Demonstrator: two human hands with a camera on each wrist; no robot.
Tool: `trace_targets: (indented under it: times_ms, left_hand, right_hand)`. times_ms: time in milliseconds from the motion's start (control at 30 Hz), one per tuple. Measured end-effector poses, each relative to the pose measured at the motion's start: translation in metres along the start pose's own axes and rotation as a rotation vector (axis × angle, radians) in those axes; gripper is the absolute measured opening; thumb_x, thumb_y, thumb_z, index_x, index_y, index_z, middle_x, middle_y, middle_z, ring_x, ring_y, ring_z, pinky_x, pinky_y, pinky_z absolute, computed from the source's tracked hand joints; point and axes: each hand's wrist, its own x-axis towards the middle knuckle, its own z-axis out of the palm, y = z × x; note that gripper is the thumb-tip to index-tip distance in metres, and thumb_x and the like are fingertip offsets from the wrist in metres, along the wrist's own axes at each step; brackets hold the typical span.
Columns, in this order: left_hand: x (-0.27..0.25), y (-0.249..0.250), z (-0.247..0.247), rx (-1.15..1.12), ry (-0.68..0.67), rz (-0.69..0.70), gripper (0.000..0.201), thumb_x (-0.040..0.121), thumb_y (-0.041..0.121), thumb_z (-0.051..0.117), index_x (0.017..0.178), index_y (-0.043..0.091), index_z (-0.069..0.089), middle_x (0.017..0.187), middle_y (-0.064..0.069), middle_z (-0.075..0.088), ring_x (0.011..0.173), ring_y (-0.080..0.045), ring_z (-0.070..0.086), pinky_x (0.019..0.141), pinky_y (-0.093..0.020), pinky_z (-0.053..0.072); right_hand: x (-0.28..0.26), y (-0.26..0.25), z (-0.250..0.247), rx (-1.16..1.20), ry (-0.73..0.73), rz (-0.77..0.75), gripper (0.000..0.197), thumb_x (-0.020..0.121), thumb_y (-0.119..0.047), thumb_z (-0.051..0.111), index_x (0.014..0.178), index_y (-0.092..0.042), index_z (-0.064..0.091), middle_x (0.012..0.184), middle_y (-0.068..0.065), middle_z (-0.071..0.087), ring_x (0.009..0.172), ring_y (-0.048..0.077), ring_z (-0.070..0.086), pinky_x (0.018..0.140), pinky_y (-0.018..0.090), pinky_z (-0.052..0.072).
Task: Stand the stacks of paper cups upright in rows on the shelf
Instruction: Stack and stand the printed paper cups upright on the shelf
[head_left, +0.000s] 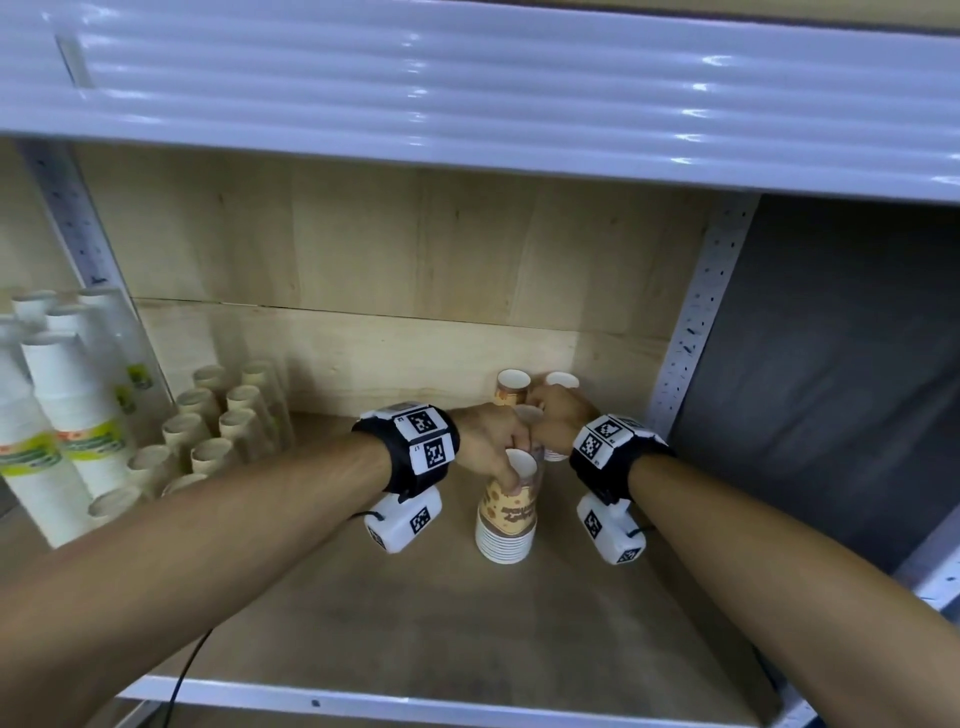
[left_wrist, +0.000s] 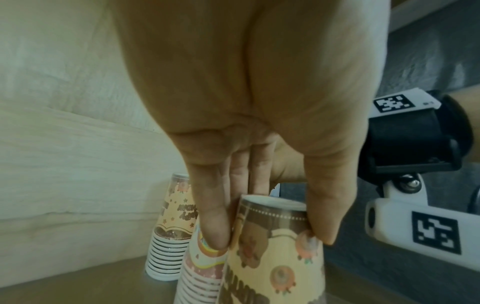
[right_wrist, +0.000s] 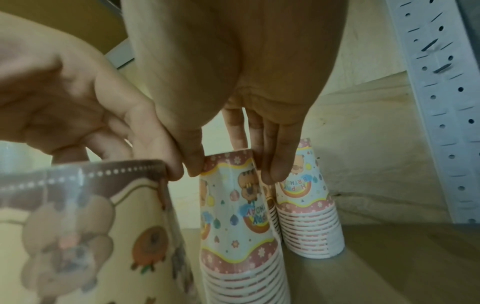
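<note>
Several wrapped stacks of printed paper cups stand base-up at the back right of the shelf board (head_left: 363, 613). My left hand (head_left: 501, 452) pinches the top of the nearest one, the yellow-brown stack (head_left: 509, 512), between fingers (left_wrist: 215, 226) and thumb. Just behind it, my right hand (head_left: 550, 423) pinches the top of a pink birthday stack (right_wrist: 233, 216), thumb on one side, fingertips (right_wrist: 275, 168) on the other. That stack is mostly hidden under both hands in the head view. Another yellow-brown stack (head_left: 512, 387) and another pink stack (head_left: 562, 381) stand against the back wall.
Tall white cup stacks with green labels (head_left: 67, 415) and rows of plain brown cup stacks (head_left: 218, 421) fill the shelf's left side. A perforated grey upright (head_left: 696, 322) borders the right. The upper shelf (head_left: 467, 104) hangs overhead. A white rail (head_left: 415, 701) edges the front.
</note>
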Motion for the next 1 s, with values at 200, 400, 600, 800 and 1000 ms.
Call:
trace_targets:
  times_ms: [200, 400, 600, 800, 1000]
  left_hand:
    - [0.004, -0.004, -0.007, 0.016, 0.002, -0.049, 0.042, 0.076, 0.033, 0.079, 0.114, 0.02, 0.068, 0.103, 0.007, 0.065, 0.096, -0.014, 0.061, 0.086, -0.035, 0.053]
    - [0.016, -0.016, -0.021, 0.033, 0.049, -0.122, 0.041, 0.072, 0.038, 0.079, 0.108, 0.021, 0.068, 0.099, 0.003, 0.067, 0.093, -0.016, 0.063, 0.081, -0.035, 0.053]
    - [0.034, -0.021, -0.031, 0.041, 0.145, -0.198, 0.037, 0.072, 0.038, 0.077, 0.101, 0.017, 0.068, 0.099, -0.002, 0.066, 0.092, -0.021, 0.064, 0.073, -0.03, 0.051]
    - [0.051, -0.025, -0.026, 0.022, 0.184, -0.255, 0.047, 0.071, 0.039, 0.076, 0.108, 0.012, 0.067, 0.105, -0.005, 0.067, 0.092, -0.022, 0.065, 0.076, -0.033, 0.055]
    - [0.06, -0.027, -0.02, 0.03, 0.162, -0.244, 0.048, 0.078, 0.032, 0.074, 0.12, 0.012, 0.062, 0.111, -0.004, 0.061, 0.095, -0.021, 0.06, 0.072, -0.03, 0.049]
  right_hand:
    - [-0.003, 0.007, -0.009, 0.066, 0.049, 0.065, 0.028, 0.068, -0.043, 0.067, 0.086, -0.021, 0.066, 0.089, 0.0, 0.065, 0.084, 0.017, 0.064, 0.073, 0.035, 0.058]
    - [-0.009, 0.026, -0.025, 0.063, 0.053, 0.09, 0.041, 0.071, -0.03, 0.075, 0.108, -0.015, 0.066, 0.107, -0.002, 0.063, 0.093, 0.016, 0.059, 0.074, 0.029, 0.052]
    - [-0.006, 0.04, -0.028, 0.089, 0.048, 0.123, 0.057, 0.056, -0.039, 0.075, 0.111, -0.024, 0.068, 0.113, 0.0, 0.067, 0.102, 0.02, 0.064, 0.083, 0.031, 0.055]
    - [0.013, 0.061, -0.022, 0.096, 0.022, 0.107, 0.057, 0.046, -0.046, 0.071, 0.1, -0.029, 0.065, 0.108, -0.003, 0.067, 0.098, 0.019, 0.066, 0.084, 0.038, 0.058]
    - [0.002, 0.046, -0.023, 0.079, 0.049, 0.034, 0.042, 0.066, -0.024, 0.077, 0.106, -0.02, 0.066, 0.114, 0.002, 0.062, 0.104, 0.022, 0.061, 0.089, 0.039, 0.056]
